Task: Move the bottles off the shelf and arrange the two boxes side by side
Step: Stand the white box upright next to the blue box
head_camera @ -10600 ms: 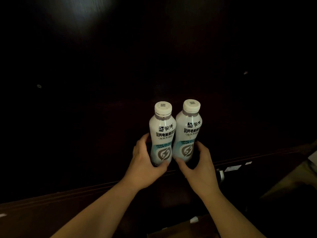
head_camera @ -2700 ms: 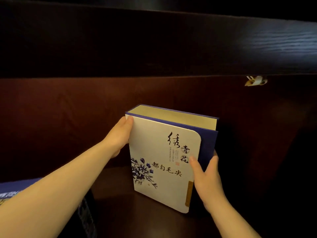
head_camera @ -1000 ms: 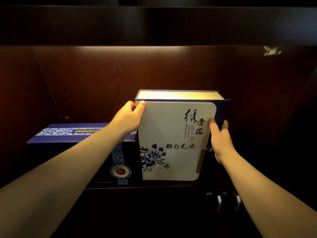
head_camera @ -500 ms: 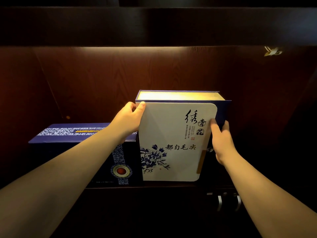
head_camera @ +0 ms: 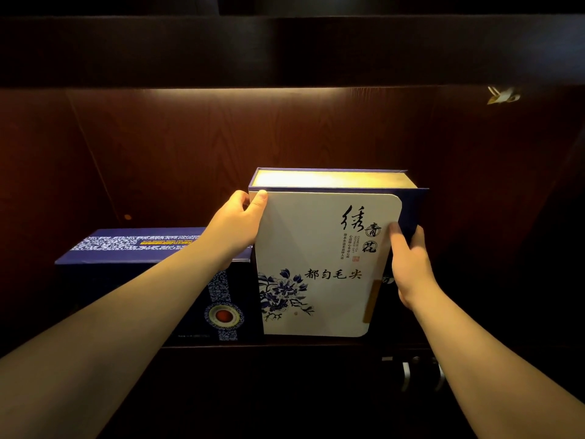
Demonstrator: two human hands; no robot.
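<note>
Seen from a head-worn camera, two bare forearms reach forward into a dark wooden shelf [head_camera: 285, 343] lit by a warm strip of light under the board above. A tall white box [head_camera: 316, 264] stands upright on the shelf, a little right of centre. Its front is white with black Chinese calligraphy and a blue flower painting; its spine and back are deep blue, and its top face glows pale gold in the light.

The left hand [head_camera: 234, 229] has its grip closed on the box's upper left corner, thumb lying on the front face and the fingers tucked behind the edge. The right hand [head_camera: 408, 267] is closed on the right edge lower down, thumb pressed on the white front and fingers wrapped round the blue side.

Immediately left of the white box, touching or very nearly so, stands a lower, wider dark blue box [head_camera: 152, 274]. It carries a band of blue-and-white pattern across its top and down its front, with a round red-centred emblem. The left forearm crosses in front of it.

Below the shelf edge, two metal handles [head_camera: 421, 375] show dimly on the right. A small pale fitting [head_camera: 503, 95] sits at the upper right.
</note>
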